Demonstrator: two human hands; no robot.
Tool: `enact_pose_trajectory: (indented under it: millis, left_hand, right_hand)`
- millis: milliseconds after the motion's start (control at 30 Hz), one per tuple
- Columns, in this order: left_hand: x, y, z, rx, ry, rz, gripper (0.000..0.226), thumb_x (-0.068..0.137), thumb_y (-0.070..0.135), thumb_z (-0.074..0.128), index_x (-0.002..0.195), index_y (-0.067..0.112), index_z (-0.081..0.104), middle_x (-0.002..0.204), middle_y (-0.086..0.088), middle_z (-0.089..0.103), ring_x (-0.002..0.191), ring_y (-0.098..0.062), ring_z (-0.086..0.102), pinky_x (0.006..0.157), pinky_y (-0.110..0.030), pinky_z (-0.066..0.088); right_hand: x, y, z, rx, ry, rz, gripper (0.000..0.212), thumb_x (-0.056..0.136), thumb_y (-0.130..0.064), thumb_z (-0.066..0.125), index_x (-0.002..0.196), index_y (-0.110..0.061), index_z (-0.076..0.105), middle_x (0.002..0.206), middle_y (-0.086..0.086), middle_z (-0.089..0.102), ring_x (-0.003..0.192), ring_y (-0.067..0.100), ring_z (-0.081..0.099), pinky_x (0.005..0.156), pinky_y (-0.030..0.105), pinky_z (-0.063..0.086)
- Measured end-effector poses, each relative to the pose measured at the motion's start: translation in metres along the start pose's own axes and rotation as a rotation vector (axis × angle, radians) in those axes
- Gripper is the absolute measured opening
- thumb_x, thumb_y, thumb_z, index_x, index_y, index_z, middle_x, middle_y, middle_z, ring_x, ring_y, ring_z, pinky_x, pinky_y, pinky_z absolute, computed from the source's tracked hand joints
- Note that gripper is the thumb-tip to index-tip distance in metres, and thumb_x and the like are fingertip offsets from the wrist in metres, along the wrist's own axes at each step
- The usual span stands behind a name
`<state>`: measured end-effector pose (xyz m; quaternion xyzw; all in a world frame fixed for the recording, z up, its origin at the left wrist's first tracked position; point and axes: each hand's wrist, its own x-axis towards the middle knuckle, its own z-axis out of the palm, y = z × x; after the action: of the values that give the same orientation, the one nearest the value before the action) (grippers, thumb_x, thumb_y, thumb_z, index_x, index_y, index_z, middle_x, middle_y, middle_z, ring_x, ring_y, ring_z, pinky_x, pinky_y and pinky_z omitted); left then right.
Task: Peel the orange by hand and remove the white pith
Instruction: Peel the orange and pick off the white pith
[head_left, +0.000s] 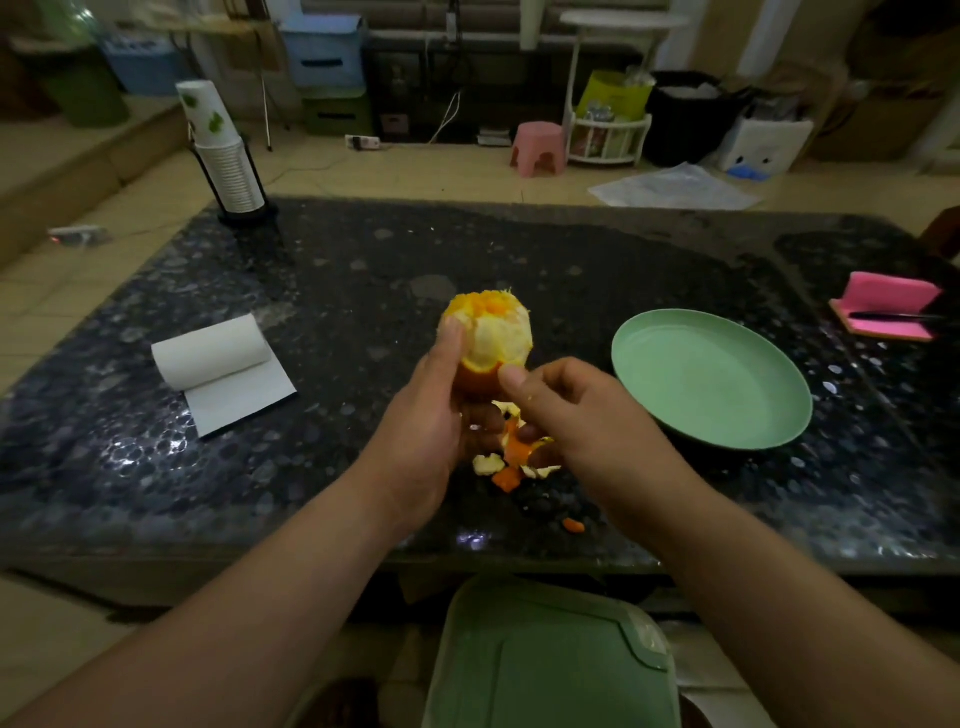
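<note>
The orange (493, 338) is held up over the middle of the dark table (363, 270). Most of it is bare white pith, with torn flesh showing at the top and a band of orange rind left at the bottom. My left hand (434, 415) grips it from the left, thumb pressed on its side. My right hand (566, 410) has its thumb at the edge of the remaining rind at the lower right, and a strip of peel hangs under its fingers. Torn peel pieces (506, 467) lie on the table just below both hands.
A green plate (711, 379) sits to the right of the hands. A paper towel roll (218, 353) lies to the left. A stack of paper cups (228, 166) stands at the back left corner. A pink holder (883, 306) is at the far right. A green bin lid (550, 654) lies below the table's near edge.
</note>
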<state>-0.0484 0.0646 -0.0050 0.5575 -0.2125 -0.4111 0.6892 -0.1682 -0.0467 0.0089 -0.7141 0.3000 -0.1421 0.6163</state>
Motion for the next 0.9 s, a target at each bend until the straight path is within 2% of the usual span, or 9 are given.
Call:
enact_pose_trajectory:
  millis: [67, 133, 233, 333, 433, 533, 700, 800, 900]
  left_hand:
    - [-0.001, -0.001, 0.001, 0.007, 0.027, 0.021, 0.072, 0.101, 0.073, 0.044, 0.142, 0.017, 0.061, 0.130, -0.015, 0.072, 0.108, -0.030, 0.073, 0.088, -0.047, 0.060]
    - [-0.002, -0.001, 0.000, -0.003, 0.049, 0.048, 0.074, 0.098, 0.071, 0.054, 0.144, 0.012, 0.057, 0.134, -0.018, 0.069, 0.119, -0.037, 0.070, 0.094, -0.054, 0.058]
    - [-0.001, 0.002, -0.002, -0.012, 0.072, 0.100, 0.072, 0.096, 0.058, 0.065, 0.142, 0.004, 0.053, 0.132, -0.020, 0.069, 0.120, -0.038, 0.070, 0.094, -0.053, 0.059]
    - [-0.001, 0.007, -0.006, 0.060, 0.030, 0.106, 0.068, 0.090, 0.047, 0.073, 0.142, 0.008, 0.054, 0.130, -0.013, 0.072, 0.119, -0.032, 0.071, 0.100, -0.054, 0.058]
    - [0.002, 0.008, -0.012, 0.155, -0.031, 0.084, 0.066, 0.087, 0.038, 0.081, 0.143, 0.015, 0.055, 0.132, -0.010, 0.072, 0.122, -0.032, 0.070, 0.105, -0.058, 0.055]
    - [0.004, 0.006, -0.015, 0.190, -0.024, 0.077, 0.075, 0.075, 0.037, 0.084, 0.142, 0.018, 0.055, 0.130, -0.011, 0.071, 0.119, -0.034, 0.070, 0.105, -0.061, 0.054]
    - [0.003, -0.004, -0.008, 0.219, 0.056, 0.115, 0.077, 0.062, 0.040, 0.077, 0.134, 0.026, 0.054, 0.124, -0.011, 0.071, 0.113, -0.034, 0.071, 0.097, -0.054, 0.060]
    - [0.000, -0.010, -0.004, 0.240, 0.108, 0.140, 0.069, 0.064, 0.039, 0.075, 0.130, 0.033, 0.055, 0.116, -0.002, 0.073, 0.109, -0.027, 0.073, 0.095, -0.050, 0.061]
    - [-0.005, -0.012, 0.002, 0.318, 0.148, 0.193, 0.065, 0.074, 0.031, 0.072, 0.136, 0.034, 0.053, 0.112, 0.008, 0.073, 0.104, -0.013, 0.073, 0.086, -0.033, 0.061]
  right_hand:
    - [-0.001, -0.002, 0.000, 0.028, -0.033, -0.008, 0.041, 0.098, -0.058, 0.064, 0.105, -0.018, 0.071, 0.086, -0.002, 0.077, 0.078, 0.017, 0.074, 0.066, 0.032, 0.060]
    - [0.000, -0.003, -0.002, 0.024, -0.073, -0.016, 0.041, 0.100, -0.056, 0.061, 0.106, -0.017, 0.071, 0.086, -0.001, 0.078, 0.079, 0.020, 0.075, 0.065, 0.030, 0.058]
    - [-0.001, -0.005, -0.005, 0.025, -0.113, -0.035, 0.037, 0.103, -0.051, 0.059, 0.107, -0.016, 0.071, 0.090, 0.002, 0.077, 0.079, 0.019, 0.074, 0.064, 0.027, 0.057]
    - [-0.001, -0.008, -0.010, 0.009, -0.112, -0.039, 0.039, 0.103, -0.051, 0.058, 0.107, -0.014, 0.070, 0.095, 0.009, 0.077, 0.081, 0.024, 0.076, 0.063, 0.029, 0.059]
    - [0.001, -0.009, -0.018, -0.133, -0.117, -0.081, 0.039, 0.103, -0.055, 0.055, 0.107, -0.019, 0.070, 0.094, 0.004, 0.078, 0.085, 0.024, 0.077, 0.073, 0.040, 0.064]
    - [0.000, -0.012, -0.021, -0.222, -0.146, -0.107, 0.034, 0.105, -0.052, 0.053, 0.107, -0.022, 0.070, 0.094, -0.001, 0.078, 0.085, 0.016, 0.076, 0.079, 0.044, 0.065]
    - [0.000, -0.012, -0.015, -0.395, -0.089, -0.131, 0.026, 0.103, -0.047, 0.053, 0.097, -0.027, 0.067, 0.090, -0.001, 0.076, 0.082, 0.015, 0.073, 0.077, 0.049, 0.063]
    - [-0.001, -0.010, -0.007, -0.398, -0.039, -0.126, 0.021, 0.097, -0.043, 0.054, 0.091, -0.027, 0.066, 0.085, -0.004, 0.072, 0.075, 0.012, 0.068, 0.067, 0.040, 0.058]
    - [-0.003, -0.008, 0.000, -0.358, -0.018, -0.109, 0.020, 0.098, -0.039, 0.052, 0.095, -0.027, 0.067, 0.083, -0.006, 0.069, 0.072, 0.010, 0.062, 0.063, 0.034, 0.051]
